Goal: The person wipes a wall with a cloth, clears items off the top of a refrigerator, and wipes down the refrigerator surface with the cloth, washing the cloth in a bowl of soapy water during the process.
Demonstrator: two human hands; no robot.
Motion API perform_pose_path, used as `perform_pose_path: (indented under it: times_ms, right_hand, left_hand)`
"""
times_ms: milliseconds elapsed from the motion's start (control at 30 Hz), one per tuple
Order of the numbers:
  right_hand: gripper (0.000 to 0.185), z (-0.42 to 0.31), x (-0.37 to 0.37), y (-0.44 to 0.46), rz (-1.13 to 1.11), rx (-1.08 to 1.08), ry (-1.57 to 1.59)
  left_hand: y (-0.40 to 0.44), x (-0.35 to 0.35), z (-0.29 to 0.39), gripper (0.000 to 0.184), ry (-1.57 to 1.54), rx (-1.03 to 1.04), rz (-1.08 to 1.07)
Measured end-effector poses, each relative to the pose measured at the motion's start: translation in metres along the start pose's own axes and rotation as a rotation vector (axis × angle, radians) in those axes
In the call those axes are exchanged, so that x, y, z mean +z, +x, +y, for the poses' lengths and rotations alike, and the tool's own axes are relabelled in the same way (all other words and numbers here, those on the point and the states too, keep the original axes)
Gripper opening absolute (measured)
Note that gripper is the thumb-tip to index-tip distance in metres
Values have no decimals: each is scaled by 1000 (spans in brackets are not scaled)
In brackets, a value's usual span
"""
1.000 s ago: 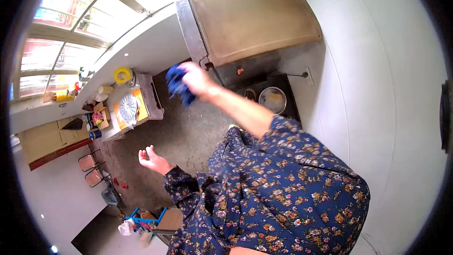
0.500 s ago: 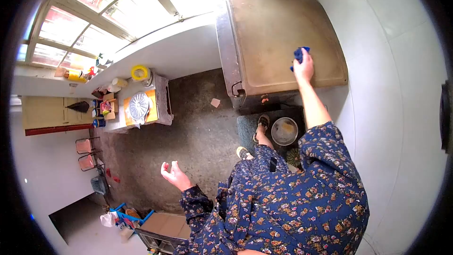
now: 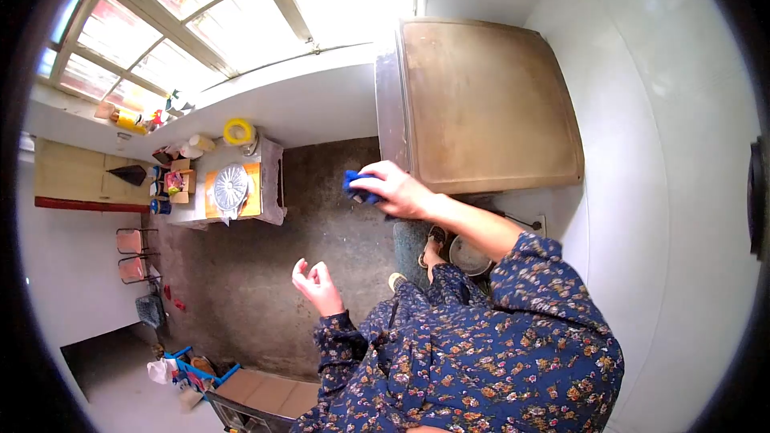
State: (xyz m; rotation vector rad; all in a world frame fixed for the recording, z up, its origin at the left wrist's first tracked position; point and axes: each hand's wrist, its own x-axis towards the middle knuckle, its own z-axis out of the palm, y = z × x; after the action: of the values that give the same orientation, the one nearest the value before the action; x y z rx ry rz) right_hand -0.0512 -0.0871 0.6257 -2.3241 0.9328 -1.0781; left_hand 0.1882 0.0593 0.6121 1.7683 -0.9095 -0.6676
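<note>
Clearly one blue cloth [image 3: 358, 185] tight in the right hand [image 3: 401, 193] (one left hand [image 3: 322, 293], fingers [image 3: 300, 279] apart).

Cloth [image 3: 362, 187] blue. Clothing [image 3: 489, 337] navy, floral print. Appliance top [image 3: 493, 104] brown. Cabinet [image 3: 70, 175] cream.

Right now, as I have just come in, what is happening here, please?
A person in a flowered navy garment holds a bunched blue cloth in the right hand, near the corner of a large brown-topped unit. The cloth shows against the floor, not on the unit. The left hand is raised and holds nothing.
</note>
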Motion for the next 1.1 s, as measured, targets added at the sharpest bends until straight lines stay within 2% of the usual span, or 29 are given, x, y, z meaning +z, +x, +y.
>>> perform_pose_path:
  times_ms: [67,167,300,400,600,667,767,800,833,867,933,1100]
  right_hand:
    - [43,25,-7,-18,-66,13,-195]
    - [40,25,-12,-11,-95,-19,-286]
    - [26,27,-9,15,86,99,-334]
    - [27,38,-15,27,139,167,-354]
    - [13,51,-24,48,155,173,-519]
    - [7,80,-30,72,224,146,-598]
    - [23,144,-57,119,194,194,-824]
    - [25,162,-69,139,173,311,-912]
    - [24,186,-80,151,122,424,-883]
    - [25,216,-92,157,67,445,-917]
    - [25,201,-116,175,172,549,-611]
    - [32,199,-108,162,171,591,-196]
  left_hand:
    - [-4,17,6,41,-7,9,-77]
    - [-8,46,21,42,-20,40,-189]
    - [-11,74,49,43,125,240,-316]
    - [-14,93,52,45,200,330,-354]
    - [-27,114,43,50,353,326,-353]
    - [-34,108,50,52,361,223,-343]
    - [-43,96,58,56,480,305,-257]
    - [-44,93,65,56,532,312,-279]
    - [-43,93,76,56,585,316,-301]
    - [-42,94,84,56,640,320,-322]
    - [-40,101,89,54,674,314,-324]
    - [-40,99,87,52,644,314,-360]
